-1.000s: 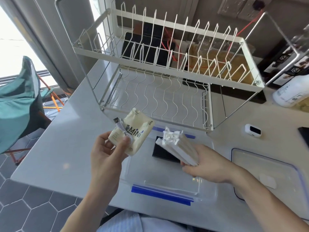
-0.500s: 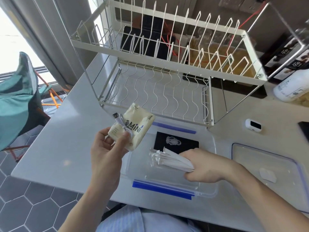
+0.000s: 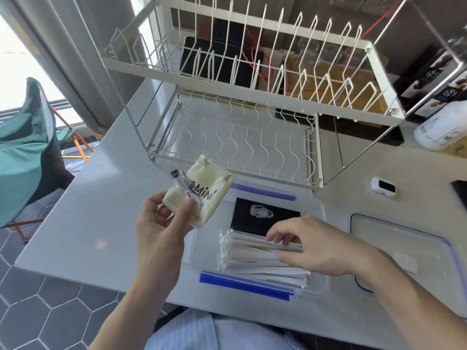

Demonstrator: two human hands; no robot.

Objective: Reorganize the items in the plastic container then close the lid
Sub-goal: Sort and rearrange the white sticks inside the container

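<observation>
The clear container (image 3: 319, 215) sits open on the white counter (image 3: 83, 210), just in front of the wire rack (image 3: 242, 137), with a blue clip strip along its near edge and another along its far edge. Its lid (image 3: 404, 251) lies flat on the counter to the right, just beside it. The left hand (image 3: 161, 231) is raised over the container's left end, grasping a cream tissue pack (image 3: 202, 195) marked "MINI"; the thumb also pins a coiled white cable (image 3: 185, 190) against the pack's face, its USB plug sticking out at the upper left. The right hand (image 3: 321, 246) rests palm down on a bundle of paper-wrapped straws (image 3: 250, 256) lying flat inside the container, fingers spread loosely on top of them rather than clenched around them. A black card (image 3: 262, 218) with a pale print lies in the container behind the straws. A small white device (image 3: 382, 186) sits on the counter, right of the rack.
</observation>
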